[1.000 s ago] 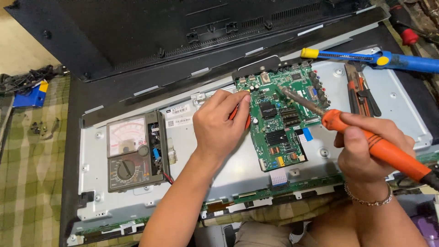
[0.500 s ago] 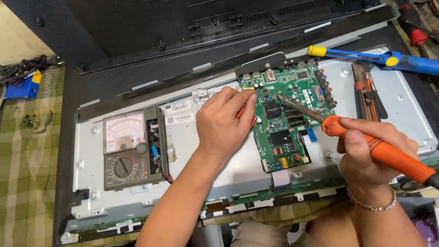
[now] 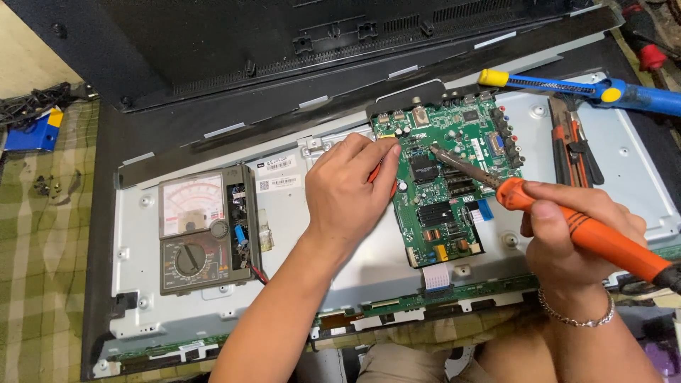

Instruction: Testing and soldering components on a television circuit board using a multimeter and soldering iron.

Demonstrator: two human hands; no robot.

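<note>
A green circuit board [image 3: 454,181] sits on the grey metal back panel [image 3: 319,234] of an opened flat screen. My right hand [image 3: 567,234] grips an orange-handled soldering iron [image 3: 589,234] whose metal tip touches the board near its upper middle. My left hand [image 3: 351,191] rests at the board's left edge, fingers closed around a thin red probe [image 3: 376,174] that is mostly hidden.
An opened analog multimeter [image 3: 202,227] lies on the panel's left side. A blue and yellow desoldering pump [image 3: 582,86] and pliers [image 3: 571,145] lie at the upper right. The black rear cover [image 3: 284,42] leans behind. Loose screws [image 3: 50,186] rest on the checked cloth at left.
The view has shifted slightly, so everything sits a little to the right and lower. Both hands keep their hold; the iron's tip stays on the board.
</note>
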